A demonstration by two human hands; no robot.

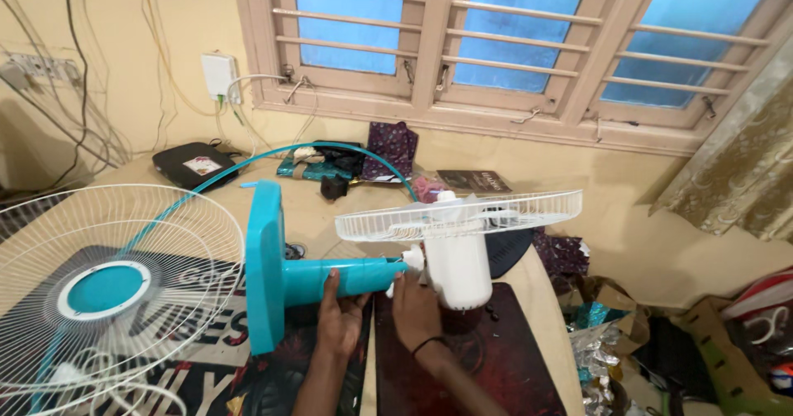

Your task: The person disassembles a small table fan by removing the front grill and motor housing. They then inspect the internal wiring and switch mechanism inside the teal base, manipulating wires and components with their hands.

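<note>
I see the table (578, 185) first, pale and crowded, running back to the wall under the barred window (512, 44). On its left lies the loose front grille (107, 292), a white wire dish with a teal hub, flat on a dark printed mat (190, 342). Next in size is the fan itself, laid on its side across the middle: the teal base plate (264, 267) stands on edge, the teal neck (347, 277) runs level to the right, and the white motor housing (457, 271) carries the rear grille (462, 213), which sits flat on top like a tray. My left hand (339, 321) is wrapped up around the neck from below, holding it. My right hand (415, 309) is pressed against the joint between neck and motor, fingers curled on it; whether it pinches something small there I cannot tell.

I judge the fan part taken down or part built: the front grille is off, the rear one is on, and the neck is joined to base and motor. I can see no blades clearly behind the wire. Any screw or nut at the joint is hidden by my fingers. The teal cable (330, 147) arcs behind, its ends lost in clutter, and the small dark bits (491, 310) by the motor are too small to name.
</note>
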